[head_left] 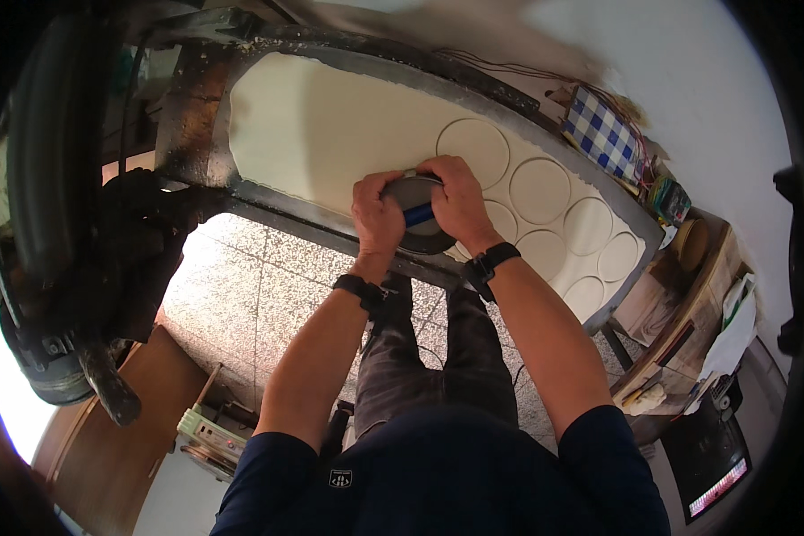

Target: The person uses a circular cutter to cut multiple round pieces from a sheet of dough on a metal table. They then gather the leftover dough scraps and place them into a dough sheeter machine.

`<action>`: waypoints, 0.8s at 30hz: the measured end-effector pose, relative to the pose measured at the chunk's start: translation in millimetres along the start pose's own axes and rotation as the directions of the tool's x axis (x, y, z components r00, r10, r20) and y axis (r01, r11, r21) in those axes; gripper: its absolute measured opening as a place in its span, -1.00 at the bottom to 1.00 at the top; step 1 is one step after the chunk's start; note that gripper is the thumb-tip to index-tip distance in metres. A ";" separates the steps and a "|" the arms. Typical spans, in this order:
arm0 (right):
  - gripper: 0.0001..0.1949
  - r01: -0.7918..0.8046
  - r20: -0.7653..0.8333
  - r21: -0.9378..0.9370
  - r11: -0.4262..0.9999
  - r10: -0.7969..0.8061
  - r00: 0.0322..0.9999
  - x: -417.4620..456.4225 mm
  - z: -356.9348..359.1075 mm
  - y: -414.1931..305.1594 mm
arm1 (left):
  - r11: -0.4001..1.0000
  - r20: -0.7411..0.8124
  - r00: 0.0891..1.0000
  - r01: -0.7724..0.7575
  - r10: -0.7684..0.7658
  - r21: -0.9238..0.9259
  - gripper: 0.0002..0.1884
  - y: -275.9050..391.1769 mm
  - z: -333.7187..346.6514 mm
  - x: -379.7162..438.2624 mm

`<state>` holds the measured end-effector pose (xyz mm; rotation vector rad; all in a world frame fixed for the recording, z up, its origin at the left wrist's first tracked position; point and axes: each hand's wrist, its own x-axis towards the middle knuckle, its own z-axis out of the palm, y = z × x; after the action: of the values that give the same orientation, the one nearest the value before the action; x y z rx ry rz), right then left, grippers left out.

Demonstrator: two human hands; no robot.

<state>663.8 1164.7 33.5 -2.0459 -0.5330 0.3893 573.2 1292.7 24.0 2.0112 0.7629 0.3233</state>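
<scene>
My left hand (378, 218) grips the left side of a round cutter (412, 192) with a dark rim and a blue bar handle (418, 215). Around its right and far side curls my right hand (461, 201). The cutter rests at the near edge of a pale rolled sheet (368, 127), of dough or clay; I cannot tell which. To the right, several circles are cut in the sheet, among them a large one (473, 153) and a smaller one (540, 191). My forearms partly cover others. The sheet's left part is uncut.
A dark machine with a large cylinder (60, 154) stands at left. Along the table's far right lie a blue-and-white checked piece (603, 137), wires and a small device (670, 201). A wooden shelf (690, 362) stands at right, a brown cabinet (127, 415) lower left. The floor (295, 268) is speckled.
</scene>
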 end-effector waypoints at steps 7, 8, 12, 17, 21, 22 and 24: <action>-0.60 -0.204 -0.434 0.108 0.973 0.231 0.871 -47.8 26.2 -10.2 | 0.970 0.470 0.849 -0.208 0.242 -0.124 -0.55 10.7 -8.7 54.6; -0.58 -0.302 -0.542 0.151 0.941 0.335 0.771 -56.1 44.5 -14.9 | 0.949 0.628 0.714 -0.273 0.310 -0.158 -0.55 14.2 -9.1 69.4; -0.56 -0.225 -0.465 0.061 0.972 0.227 0.855 -51.5 35.0 -10.9 | 0.953 0.519 0.801 -0.273 0.300 -0.129 -0.56 10.9 -4.4 63.1; -0.68 0.035 -0.076 -0.018 0.999 -0.036 0.996 1.9 -5.6 -3.4 | 0.996 0.080 0.993 -0.080 0.083 -0.045 -0.57 -1.8 -1.0 8.4; -0.66 -0.001 -0.262 0.091 0.996 0.025 0.965 -24.1 -6.7 -33.6 | 0.986 0.234 0.963 -0.107 0.134 -0.124 -0.58 -1.1 -23.6 27.3; -0.53 -0.026 -0.199 0.137 0.990 0.054 0.978 -33.5 -15.2 -44.8 | 0.968 0.187 0.979 -0.039 0.087 -0.246 -0.57 7.1 -28.0 32.1; -0.44 -0.092 -0.231 0.311 0.946 0.169 0.958 -44.1 -13.5 -58.3 | 0.972 0.104 0.993 -0.034 0.059 -0.234 -0.59 30.9 -33.5 59.0</action>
<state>620.1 1158.4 93.3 -1.8066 -0.1667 0.2607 613.8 1341.1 63.6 1.8117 0.5815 0.3111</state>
